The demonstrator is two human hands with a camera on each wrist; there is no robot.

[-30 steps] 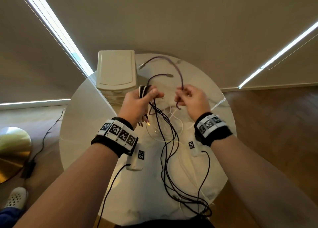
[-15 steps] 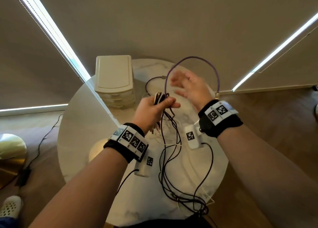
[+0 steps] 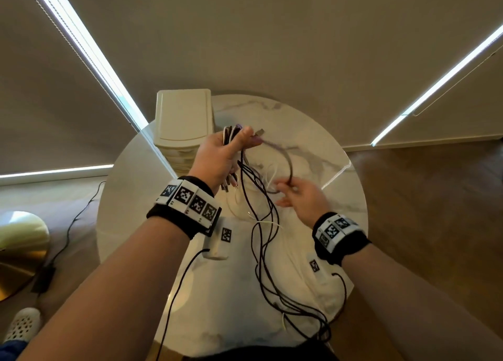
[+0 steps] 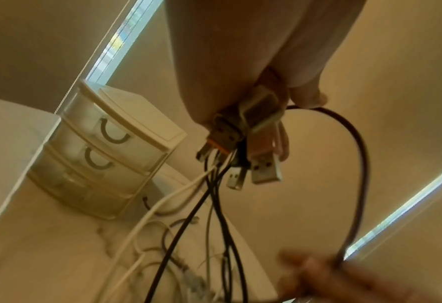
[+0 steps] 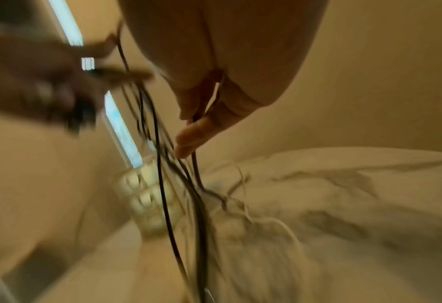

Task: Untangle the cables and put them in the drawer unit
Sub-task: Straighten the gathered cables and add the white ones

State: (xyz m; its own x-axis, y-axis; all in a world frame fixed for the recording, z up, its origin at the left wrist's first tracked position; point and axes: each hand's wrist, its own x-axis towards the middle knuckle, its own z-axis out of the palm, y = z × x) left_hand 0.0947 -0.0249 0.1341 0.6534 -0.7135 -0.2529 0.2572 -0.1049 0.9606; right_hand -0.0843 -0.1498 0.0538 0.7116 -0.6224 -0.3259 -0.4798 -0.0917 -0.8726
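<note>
My left hand (image 3: pixel 226 153) is raised just right of the cream drawer unit (image 3: pixel 182 115) and grips a bundle of cable ends; several USB plugs (image 4: pixel 264 170) stick out below its fist (image 4: pixel 240 61). Black and white cables (image 3: pixel 261 238) hang from it down to the round marble table (image 3: pixel 334 175) and trail to its near edge. A purple cable (image 3: pixel 288 159) arcs from my left thumb to my right hand (image 3: pixel 299 200), which pinches it lower and to the right. The right wrist view is blurred but shows the fingers (image 5: pixel 202 131) pinching that dark cable (image 5: pixel 195 164). All drawers (image 4: pixel 105 147) look closed.
More loose white and dark cables (image 4: pixel 163 235) lie on the table under my hands. Wrist camera units (image 3: pixel 220 241) with black leads hang below both forearms. On the floor at left are a brass lamp base (image 3: pixel 16 251) and its cord (image 3: pixel 76 219).
My right hand has come down from its raised spot to lower right, drawing the purple cable's loop down with it. My left hand keeps the bundle and has moved up a little.
</note>
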